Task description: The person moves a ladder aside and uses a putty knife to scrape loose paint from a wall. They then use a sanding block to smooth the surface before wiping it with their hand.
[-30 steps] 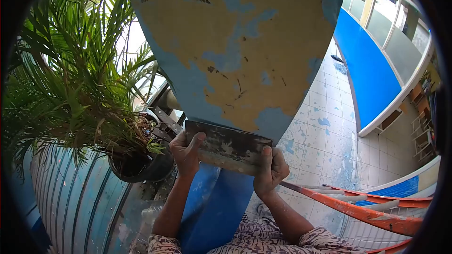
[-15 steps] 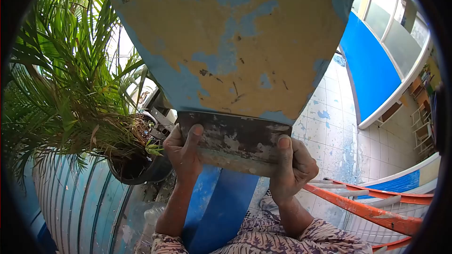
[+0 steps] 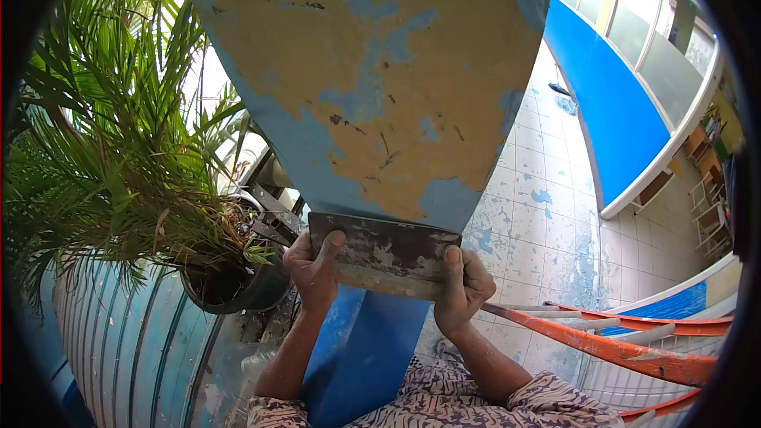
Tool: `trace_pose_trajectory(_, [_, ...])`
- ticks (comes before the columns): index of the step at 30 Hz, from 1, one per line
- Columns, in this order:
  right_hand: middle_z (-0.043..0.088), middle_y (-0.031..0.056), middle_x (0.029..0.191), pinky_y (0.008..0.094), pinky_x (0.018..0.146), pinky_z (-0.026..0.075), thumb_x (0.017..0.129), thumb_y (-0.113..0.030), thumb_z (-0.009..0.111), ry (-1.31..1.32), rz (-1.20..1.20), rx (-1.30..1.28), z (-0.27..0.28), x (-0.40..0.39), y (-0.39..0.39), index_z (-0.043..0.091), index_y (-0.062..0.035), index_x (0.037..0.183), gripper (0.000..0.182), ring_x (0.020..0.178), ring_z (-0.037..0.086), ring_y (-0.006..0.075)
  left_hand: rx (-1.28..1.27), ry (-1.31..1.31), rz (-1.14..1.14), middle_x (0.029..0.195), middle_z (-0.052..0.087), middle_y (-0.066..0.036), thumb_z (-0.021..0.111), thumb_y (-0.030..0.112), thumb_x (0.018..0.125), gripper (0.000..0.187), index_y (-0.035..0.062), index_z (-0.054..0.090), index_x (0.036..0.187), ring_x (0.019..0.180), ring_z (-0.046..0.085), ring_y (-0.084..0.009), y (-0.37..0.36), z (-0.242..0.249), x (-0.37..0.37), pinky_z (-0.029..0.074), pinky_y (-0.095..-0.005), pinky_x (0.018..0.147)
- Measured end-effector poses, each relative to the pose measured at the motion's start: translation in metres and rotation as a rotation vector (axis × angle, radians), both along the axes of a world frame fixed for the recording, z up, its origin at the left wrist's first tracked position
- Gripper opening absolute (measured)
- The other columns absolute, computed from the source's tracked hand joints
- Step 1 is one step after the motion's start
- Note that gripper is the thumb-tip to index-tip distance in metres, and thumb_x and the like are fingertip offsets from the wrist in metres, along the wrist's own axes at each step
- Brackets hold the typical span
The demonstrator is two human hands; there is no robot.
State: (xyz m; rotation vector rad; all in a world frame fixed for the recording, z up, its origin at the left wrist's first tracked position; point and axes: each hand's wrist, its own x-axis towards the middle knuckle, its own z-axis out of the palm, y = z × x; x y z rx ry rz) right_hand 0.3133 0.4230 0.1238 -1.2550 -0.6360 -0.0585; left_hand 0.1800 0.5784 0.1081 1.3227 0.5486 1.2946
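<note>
A wide, flat scraper (image 3: pixel 387 260) with a dark, paint-smeared blade is held level between my two hands. Its upper edge lies against a pillar (image 3: pixel 357 158) whose yellow paint has flaked to show light blue patches. My left hand (image 3: pixel 315 269) grips the left end, thumb flat on the face and fingers curled behind. At the right end, my right hand (image 3: pixel 466 289) is closed the same way, with its thumb on the blade. Below the scraper, the pillar's lower part (image 3: pixel 372 349) is deep blue. The fingers behind the scraper are mostly hidden.
A potted palm (image 3: pixel 230 285) stands close on the left, above a ribbed blue-green surface (image 3: pixel 135 349). An orange ladder (image 3: pixel 618 349) lies at the lower right. Paint flakes dot the tiled floor (image 3: pixel 531 214), and a blue-and-white wall (image 3: pixel 618 111) runs along the right.
Both hands have moved the scraper a short way down the pillar, so more of its patchy paint shows above the blade. The view has shifted slightly.
</note>
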Motion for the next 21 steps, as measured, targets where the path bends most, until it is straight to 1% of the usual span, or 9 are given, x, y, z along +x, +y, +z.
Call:
trace_pose_trajectory(2, [0.058, 0.0011, 0.062, 0.0247, 0.051, 0.036, 0.103, -0.018, 0.066, 0.009, -0.026, 0.015, -0.006, 0.001, 0.001, 0.071, 0.0031, 0.082, 0.031, 0.058, 0.047, 0.0048, -0.041, -0.027, -0.008, 0.088, 0.072, 0.0, 0.083, 0.017, 0.091, 0.022, -0.0012, 0.073, 0.098, 0.08, 0.059, -0.0039, -0.002, -0.007, -0.001, 0.049, -0.0236, 0.073])
trace_pose_trajectory(5, [0.058, 0.0015, 0.061, 0.0251, 0.052, 0.037, 0.103, -0.018, 0.066, -0.023, -0.007, -0.039, -0.011, 0.003, -0.003, 0.071, 0.0031, 0.082, 0.03, 0.058, 0.047, 0.0052, -0.073, -0.054, 0.0, 0.088, 0.072, 0.001, 0.083, 0.016, 0.091, 0.021, -0.001, 0.073, 0.098, 0.08, 0.059, -0.0036, -0.005, -0.01, 0.002, 0.048, -0.0235, 0.074])
trace_pose_trajectory(6, [0.058, 0.0015, 0.061, 0.0251, 0.052, 0.037, 0.103, -0.018, 0.066, -0.021, -0.008, -0.038, -0.011, 0.004, -0.003, 0.071, 0.0031, 0.082, 0.03, 0.058, 0.047, 0.0052, -0.072, -0.052, -0.001, 0.088, 0.072, 0.001, 0.083, 0.016, 0.091, 0.021, -0.001, 0.073, 0.098, 0.08, 0.059, -0.0036, -0.006, -0.011, 0.002, 0.048, -0.0235, 0.074])
trace_pose_trajectory(8, [0.058, -0.0031, 0.067, 0.0232, 0.055, 0.034, 0.103, -0.014, 0.066, -0.04, 0.003, -0.067, -0.009, 0.004, -0.005, 0.07, 0.003, 0.081, 0.028, 0.063, 0.044, 0.0034, -0.074, -0.058, 0.006, 0.089, 0.072, 0.001, 0.083, 0.016, 0.091, 0.022, -0.0012, 0.073, 0.098, 0.08, 0.059, -0.0039, -0.006, -0.011, 0.003, 0.049, -0.0238, 0.073])
trace_pose_trajectory(12, [0.058, -0.0029, 0.067, 0.0239, 0.054, 0.033, 0.102, -0.015, 0.067, 0.004, -0.029, -0.048, 0.006, 0.001, 0.0, 0.07, 0.0032, 0.081, 0.028, 0.062, 0.044, 0.0037, -0.052, -0.051, 0.004, 0.09, 0.072, 0.0, 0.083, 0.016, 0.091, 0.022, -0.0017, 0.073, 0.099, 0.08, 0.059, -0.0042, -0.004, -0.002, 0.002, 0.049, -0.0241, 0.073])
trace_pose_trajectory(14, [0.058, -0.0028, 0.066, 0.0238, 0.054, 0.033, 0.102, -0.015, 0.067, 0.025, -0.016, -0.034, 0.01, 0.002, -0.001, 0.07, 0.0037, 0.081, 0.029, 0.062, 0.045, 0.0037, 0.018, -0.02, 0.008, 0.095, 0.073, -0.006, 0.076, 0.017, 0.097, 0.023, -0.0041, 0.07, 0.105, 0.083, 0.065, -0.0084, -0.005, -0.002, 0.0, 0.052, -0.0266, 0.076])
trace_pose_trajectory(18, [0.058, -0.0026, 0.066, 0.0235, 0.054, 0.033, 0.102, -0.015, 0.068, -0.012, -0.026, -0.039, 0.013, 0.002, -0.002, 0.072, 0.0047, 0.084, 0.027, 0.062, 0.046, 0.0035, -0.016, -0.043, -0.027, 0.097, 0.073, -0.006, 0.075, 0.018, 0.097, 0.024, -0.0035, 0.069, 0.105, 0.084, 0.066, -0.0088, 0.002, -0.004, 0.0, 0.053, -0.0274, 0.076])
trace_pose_trajectory(20, [0.058, -0.0027, 0.066, 0.0231, 0.054, 0.033, 0.101, -0.015, 0.069, -0.041, -0.025, -0.067, 0.015, 0.004, -0.005, 0.073, 0.0052, 0.086, 0.026, 0.062, 0.045, 0.0032, 0.035, -0.03, -0.006, 0.098, 0.074, -0.007, 0.074, 0.019, 0.098, 0.024, -0.0031, 0.069, 0.107, 0.083, 0.067, -0.0094, 0.002, -0.005, 0.002, 0.055, -0.0285, 0.075])
trace_pose_trajectory(21, [0.058, -0.0027, 0.066, 0.0231, 0.054, 0.033, 0.101, -0.015, 0.069, -0.041, -0.025, -0.07, 0.029, 0.008, -0.004, 0.073, 0.0052, 0.086, 0.026, 0.062, 0.045, 0.0032, 0.032, -0.03, -0.006, 0.098, 0.074, -0.007, 0.074, 0.019, 0.098, 0.024, -0.0031, 0.069, 0.107, 0.083, 0.067, -0.0094, 0.0, 0.0, 0.009, 0.055, -0.0285, 0.075])
